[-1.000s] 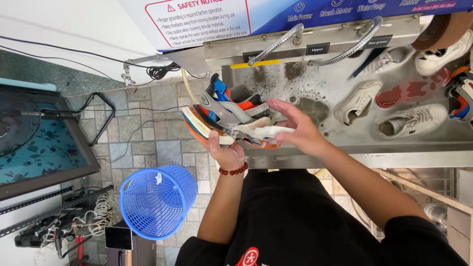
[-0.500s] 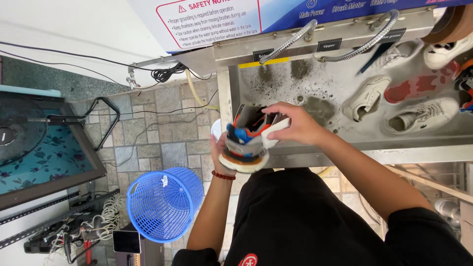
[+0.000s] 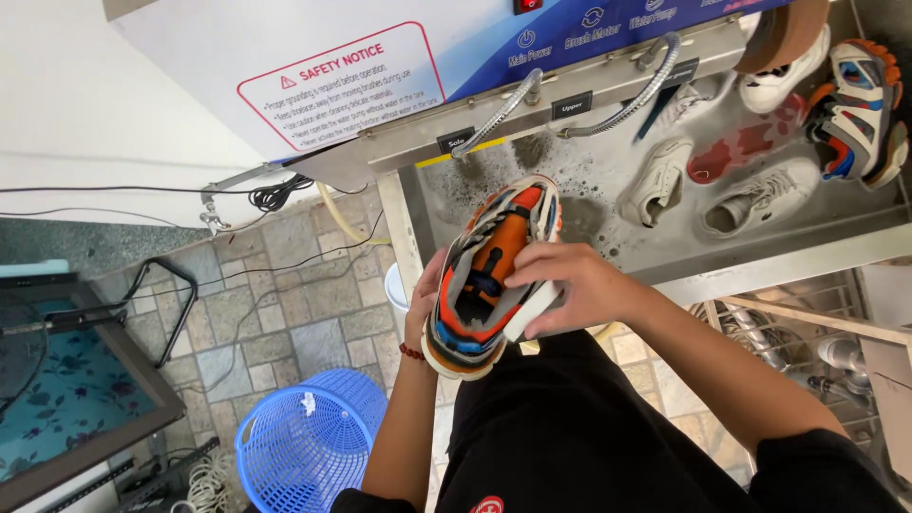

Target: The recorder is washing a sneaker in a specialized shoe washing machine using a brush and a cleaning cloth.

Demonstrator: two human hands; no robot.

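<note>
Sneaker (image 3: 489, 275), orange, grey and blue, is being held opening-up at the front edge of the steel wash basin (image 3: 807, 249). Left hand (image 3: 424, 302) is cupping its outer side, fingers wrapped around the sole. Right hand (image 3: 568, 285) is curling over the opening, fingers closing on a white insole (image 3: 532, 312) at the collar. The step in hand appears to be handling the insole; the next move likely calls for a firm pinch. A white rectangular notice with red border (image 3: 342, 87) is sitting on the machine panel above, beside a blue control strip (image 3: 608, 21). A blue mesh basket (image 3: 309, 442) is standing on the floor.
</note>
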